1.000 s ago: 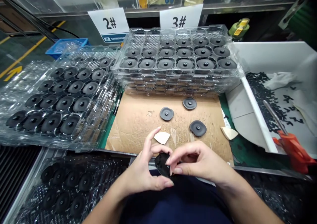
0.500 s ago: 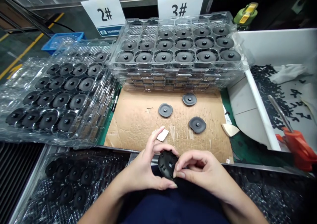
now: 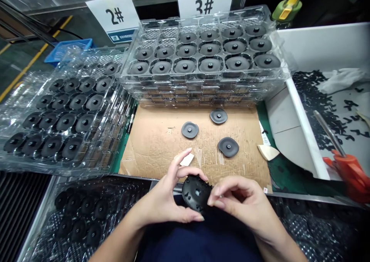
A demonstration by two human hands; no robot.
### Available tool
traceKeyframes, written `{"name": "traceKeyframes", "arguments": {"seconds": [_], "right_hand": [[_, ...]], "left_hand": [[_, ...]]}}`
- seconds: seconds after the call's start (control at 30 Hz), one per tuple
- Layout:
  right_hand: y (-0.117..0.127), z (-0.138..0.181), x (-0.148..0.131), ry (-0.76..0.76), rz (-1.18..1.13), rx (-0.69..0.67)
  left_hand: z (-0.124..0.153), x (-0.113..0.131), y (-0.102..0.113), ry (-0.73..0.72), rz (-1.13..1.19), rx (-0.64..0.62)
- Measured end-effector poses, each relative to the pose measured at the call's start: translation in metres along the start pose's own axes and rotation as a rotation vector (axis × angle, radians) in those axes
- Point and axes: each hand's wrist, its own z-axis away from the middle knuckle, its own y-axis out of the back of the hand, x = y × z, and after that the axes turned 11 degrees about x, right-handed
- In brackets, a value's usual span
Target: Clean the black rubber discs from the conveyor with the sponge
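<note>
A round black plastic disc [image 3: 197, 192] is held upright between both hands, just in front of the cardboard sheet [image 3: 156, 142]. My left hand [image 3: 167, 200] grips its left rim with thumb below and fingers above, the index finger raised. My right hand [image 3: 241, 204] pinches the disc's right edge with curled fingers. Three loose discs lie on the cardboard, at the left [image 3: 190, 130], at the back [image 3: 218, 115] and at the right [image 3: 228, 146]. A small pale wedge [image 3: 186, 160] lies just beyond my left index finger.
A stack of clear trays [image 3: 202, 80] filled with discs stands behind the cardboard under the 3# sign; another filled tray [image 3: 60, 115] sits left under 2#. More trays lie at the lower left [image 3: 78, 219]. A white bin [image 3: 297, 111] with black scraps and orange-handled scissors [image 3: 343, 165] is at the right.
The disc has turned in my hands so its flat face with holes shows more fully. Both hands stay near the cardboard's front edge; the view has tilted slightly down.
</note>
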Motion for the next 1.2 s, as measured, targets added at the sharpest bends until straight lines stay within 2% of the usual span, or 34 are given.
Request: {"name": "traceKeyframes", "arguments": {"seconds": [0.13,0.33,0.5,0.77,0.93,1.13,1.2], "right_hand": [[0.0,-0.002,-0.002,-0.064,0.114,-0.052],[-0.001,-0.006,-0.007,-0.145,0.015,-0.167],[-0.004,-0.004,-0.008,-0.194,0.029,-0.234],[-0.007,0.003,0.0,-0.23,0.001,-0.05],[-0.008,0.008,0.0,-0.112,0.074,0.047],[0.001,0.005,0.01,0.007,-0.018,0.033],[0.003,0.004,0.012,0.044,0.048,0.073]], "left_hand": [[-0.001,0.001,-0.001,0.025,0.018,-0.03],[0.0,-0.001,-0.001,0.081,0.117,-0.07],[0.001,-0.005,-0.001,0.134,0.138,-0.108],[0.004,-0.01,-0.001,-0.065,0.007,-0.024],[0.003,-0.008,0.001,-0.122,-0.006,0.028],[0.004,-0.011,0.0,-0.13,-0.004,0.099],[0.004,-0.012,0.0,-0.118,0.0,0.111]]}}
